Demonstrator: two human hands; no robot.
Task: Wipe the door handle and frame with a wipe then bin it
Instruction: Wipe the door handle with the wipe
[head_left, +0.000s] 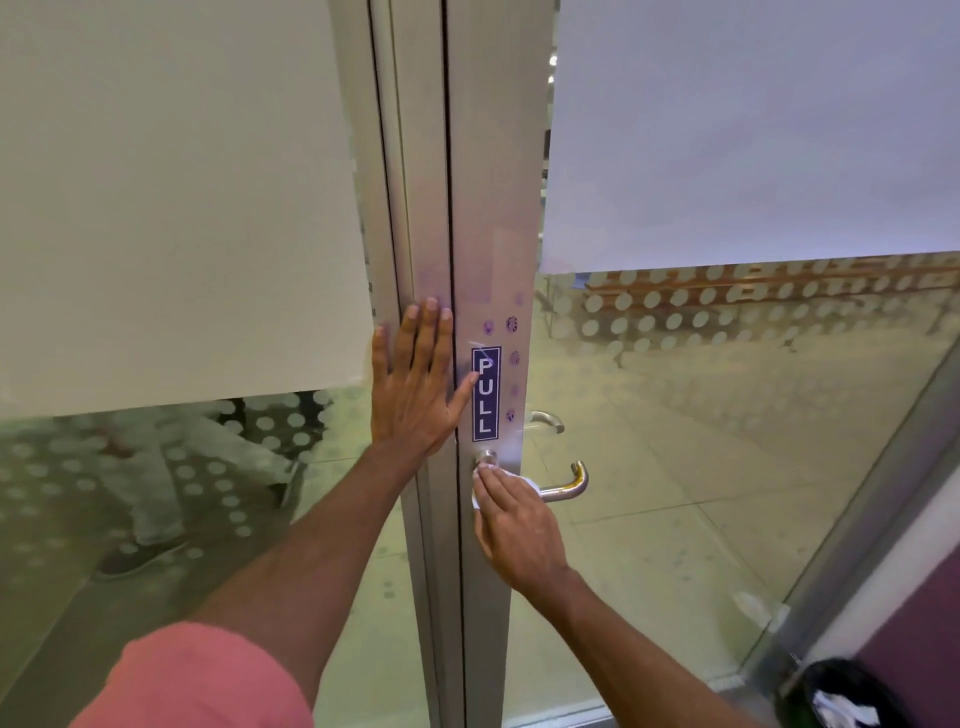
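Your left hand (415, 379) lies flat against the metal door frame (431, 218), just left of the dark gap between frame and door. Judged from its position, it steadies you and keeps the door from swinging while the other hand works. Its fingers (430, 332) are spread wide and straight, palm on the metal, and they hold nothing. The thumb tip reaches across the gap to the edge of the blue PULL sign (486, 394).

Your right hand (514, 525) presses the white wipe (530, 484) onto the door handle (566, 486) at the end nearest the door, just below the round metal lock (487, 458). The fingers are held close together and nearly straight, laid over the wipe to pin it to the handle instead of pinching it. Only small white edges of the wipe show past the fingers. The far curved end of the handle is bare.

The handle step appears to be in progress; the frame above the sign shows faint smears, so it likely remains to be wiped.

The bin (841, 696), lined in black with crumpled white waste inside, stands at the lower right, well apart from the handle.
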